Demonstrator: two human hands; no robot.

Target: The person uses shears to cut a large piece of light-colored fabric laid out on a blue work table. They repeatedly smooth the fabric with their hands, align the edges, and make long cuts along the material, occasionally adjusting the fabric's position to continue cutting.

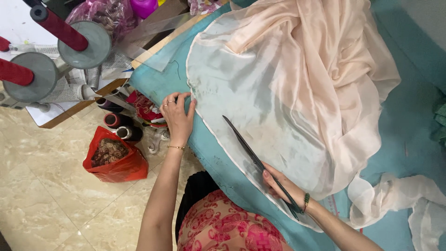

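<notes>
Right hand [282, 186] on scissors [255, 160], handles hidden; left hand [178, 116] on fabric [288, 88].

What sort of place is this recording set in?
Probably a tailoring or sewing workshop. A sheer peach fabric lies spread on a teal cutting table, the right hand holds long scissors over it, and thread cones stand on a rack beside it.

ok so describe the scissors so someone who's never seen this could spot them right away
Start at the teal-covered worktable with the sheer peach fabric spread over it. Near the fabric's lower curved hem, the right hand grips long black scissors lying flat on the cloth, blades pointing up and left toward the left hand. They are the only dark, straight, thin thing on the pale cloth.
</notes>
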